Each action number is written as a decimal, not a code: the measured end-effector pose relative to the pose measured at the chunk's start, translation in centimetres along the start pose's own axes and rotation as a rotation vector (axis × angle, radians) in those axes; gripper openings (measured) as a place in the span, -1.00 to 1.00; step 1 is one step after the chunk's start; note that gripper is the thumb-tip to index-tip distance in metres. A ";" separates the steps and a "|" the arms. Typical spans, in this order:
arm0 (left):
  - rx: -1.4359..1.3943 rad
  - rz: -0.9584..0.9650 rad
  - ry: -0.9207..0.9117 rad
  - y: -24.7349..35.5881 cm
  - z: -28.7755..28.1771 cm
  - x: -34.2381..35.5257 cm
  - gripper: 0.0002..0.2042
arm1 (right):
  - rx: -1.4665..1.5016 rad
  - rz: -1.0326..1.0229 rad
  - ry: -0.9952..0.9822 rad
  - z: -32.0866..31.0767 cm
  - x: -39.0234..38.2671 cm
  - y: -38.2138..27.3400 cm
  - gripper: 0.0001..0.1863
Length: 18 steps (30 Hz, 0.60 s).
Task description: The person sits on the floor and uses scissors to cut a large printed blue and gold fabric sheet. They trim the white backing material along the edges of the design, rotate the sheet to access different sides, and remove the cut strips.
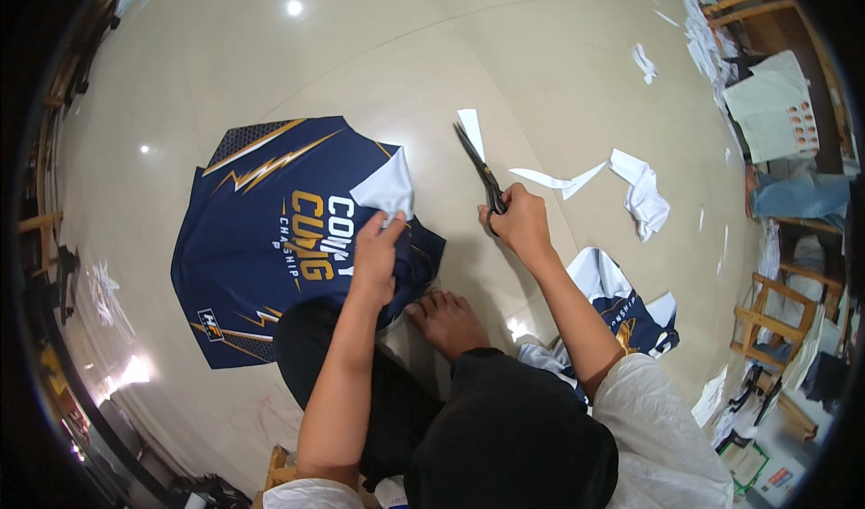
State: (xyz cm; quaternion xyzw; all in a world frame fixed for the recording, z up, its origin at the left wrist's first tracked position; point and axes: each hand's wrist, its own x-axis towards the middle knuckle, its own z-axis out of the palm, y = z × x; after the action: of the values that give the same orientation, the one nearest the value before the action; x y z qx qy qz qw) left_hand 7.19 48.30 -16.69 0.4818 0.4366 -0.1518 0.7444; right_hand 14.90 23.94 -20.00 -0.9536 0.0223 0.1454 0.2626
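A navy printed sheet [261,230] with gold lightning marks and lettering lies flat on the glossy floor. My left hand [376,255] pinches its right edge, where a corner [387,187] is folded up showing the white underside. To the right, my right hand [516,221] grips black scissors [478,168] with the blades pointing away from me, held apart from the sheet. A white paper sliver [471,131] lies by the blade tips. My bare foot [448,320] rests between the arms.
White paper offcuts [641,194] lie on the floor to the right. A second navy printed piece [626,315] sits by my right elbow. Wooden stools [766,315], stacked cloth and papers [775,104] crowd the right edge. Wooden furniture lines the left rim.
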 end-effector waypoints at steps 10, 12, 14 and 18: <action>-0.400 0.530 -0.496 16.7 -2.8 -12.3 -0.53 | -0.162 -0.097 -0.018 -0.7 -1.2 -1.2 -0.78; -0.331 0.656 -0.441 17.0 0.0 -17.2 -0.47 | -0.154 -0.059 -0.037 -1.0 -2.6 -1.3 -0.75; -0.269 0.789 -0.301 15.7 2.9 -21.6 -0.43 | -0.011 -0.135 -0.028 -1.1 -4.1 -2.4 -0.60; 0.163 1.096 -0.093 10.4 2.4 -25.1 -0.38 | 0.580 -0.786 -0.019 -8.9 -10.1 -10.0 0.24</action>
State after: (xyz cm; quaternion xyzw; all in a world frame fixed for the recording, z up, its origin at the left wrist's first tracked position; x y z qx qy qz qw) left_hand 0.76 46.41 9.73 0.6874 0.0755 0.2034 0.6931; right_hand 8.81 27.68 -4.92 -0.7759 -0.3024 0.0316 0.5527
